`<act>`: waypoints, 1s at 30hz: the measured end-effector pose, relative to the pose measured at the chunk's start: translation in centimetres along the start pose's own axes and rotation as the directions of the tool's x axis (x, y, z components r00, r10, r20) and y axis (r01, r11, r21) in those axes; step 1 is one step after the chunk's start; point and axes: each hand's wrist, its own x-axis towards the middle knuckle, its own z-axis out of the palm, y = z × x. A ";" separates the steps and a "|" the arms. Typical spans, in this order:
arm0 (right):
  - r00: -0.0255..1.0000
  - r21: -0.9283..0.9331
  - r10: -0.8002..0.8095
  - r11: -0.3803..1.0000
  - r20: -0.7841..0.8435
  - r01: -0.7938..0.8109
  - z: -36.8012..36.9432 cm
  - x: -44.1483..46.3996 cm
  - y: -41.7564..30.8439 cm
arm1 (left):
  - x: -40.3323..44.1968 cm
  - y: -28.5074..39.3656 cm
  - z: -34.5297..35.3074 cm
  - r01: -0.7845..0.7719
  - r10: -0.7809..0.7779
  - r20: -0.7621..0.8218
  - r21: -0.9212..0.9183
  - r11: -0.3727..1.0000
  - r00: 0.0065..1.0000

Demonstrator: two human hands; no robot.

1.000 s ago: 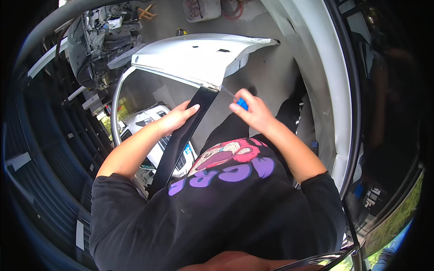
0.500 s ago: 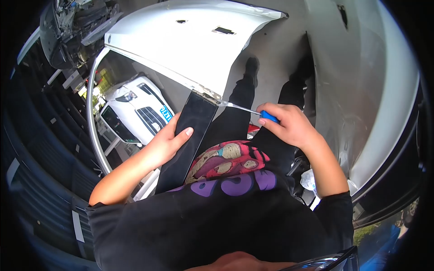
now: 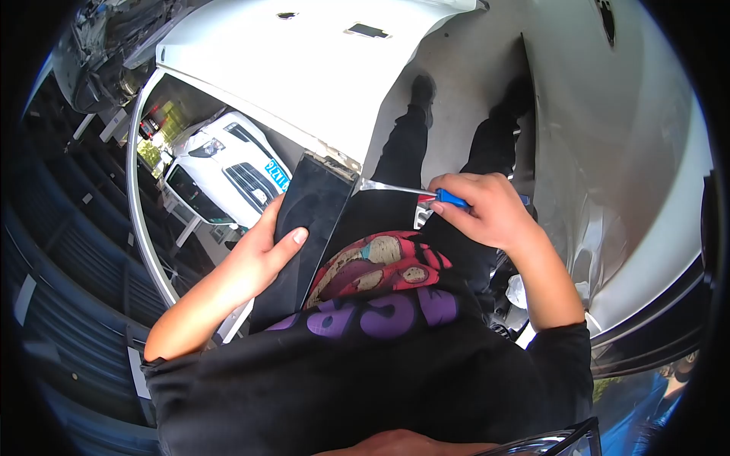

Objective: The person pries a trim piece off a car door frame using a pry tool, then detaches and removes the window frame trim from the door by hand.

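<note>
My right hand [image 3: 487, 211] is closed around the blue handle [image 3: 452, 199] of a screwdriver with a long metal shaft [image 3: 399, 187]. The tip of the shaft meets the right edge of a black door pillar panel [image 3: 315, 199], just below its upper end. My left hand [image 3: 268, 254] grips that panel from the left, its thumb lying across the front face. Above the panel, the white car door [image 3: 281, 83] spreads out, with a rough, worn strip [image 3: 334, 156] where the two meet. Most of my left fingers are hidden behind the panel.
Through the window frame [image 3: 137, 175] I see a white car [image 3: 224, 171] with a blue plate. A large pale car body panel [image 3: 616, 159] stands on the right. My legs and shoes are between it and the door. A damaged vehicle part [image 3: 114, 49] is at upper left.
The door and black panel have shifted slightly left and up in view. The screwdriver's tip has moved slightly down along the panel's edge, and its shaft lies more level. Both hands keep their grip.
</note>
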 end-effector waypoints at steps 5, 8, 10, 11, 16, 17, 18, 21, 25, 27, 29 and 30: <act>1.000 0.048 0.002 0.999 -0.002 -0.002 0.5 -0.4 0.9 | -0.1 0.4 0.2 -0.002 0.002 -0.011 0.024 1.000 1.000; 1.000 0.085 -0.002 0.996 -0.021 0.004 1.1 -0.7 1.2 | 0.1 0.1 0.2 0.003 -0.003 -0.009 0.045 0.999 1.000; 1.000 0.108 0.004 0.994 -0.030 -0.001 1.3 -0.9 1.2 | 0.0 0.0 0.2 0.020 -0.020 0.001 0.020 1.000 1.000; 1.000 0.120 0.013 0.993 -0.027 -0.010 1.4 -0.9 1.2 | 0.0 -0.1 0.1 0.021 -0.021 0.000 0.017 1.000 1.000; 0.999 0.189 0.045 0.981 -0.027 -0.039 2.1 -0.9 1.3 | 0.0 0.2 -0.2 0.057 -0.057 0.007 -0.003 0.998 0.998; 0.998 0.198 0.052 0.979 -0.027 -0.046 2.5 -1.1 1.4 | -0.1 0.3 -0.1 0.050 -0.050 0.009 -0.005 0.999 0.999; 0.998 0.209 0.060 0.977 -0.027 -0.053 2.9 -1.1 1.5 | -0.1 0.5 -0.1 0.043 -0.043 0.011 -0.008 0.999 0.999; 0.997 0.199 0.032 0.980 -0.063 -0.019 4.1 -1.1 2.0 | -0.1 0.3 -0.4 0.049 -0.049 0.007 0.002 0.999 0.999; 0.997 0.207 -0.009 0.978 -0.075 0.025 4.9 -0.8 2.3 | -0.1 1.0 -0.6 0.045 -0.045 -0.002 0.026 0.999 0.999; 0.995 0.302 -0.013 0.952 -0.099 0.042 6.4 -0.9 2.4 | -0.1 1.5 -0.6 0.050 -0.050 0.006 0.004 0.999 0.999; 0.998 0.336 0.027 0.942 -0.051 -0.009 7.0 -0.9 2.4 | 0.0 1.5 -0.6 0.060 -0.060 0.023 -0.027 0.998 0.998; 0.999 0.300 0.021 0.954 -0.036 -0.009 6.5 -0.8 2.2 | 0.0 1.4 -0.7 0.070 -0.069 0.031 -0.048 0.996 0.997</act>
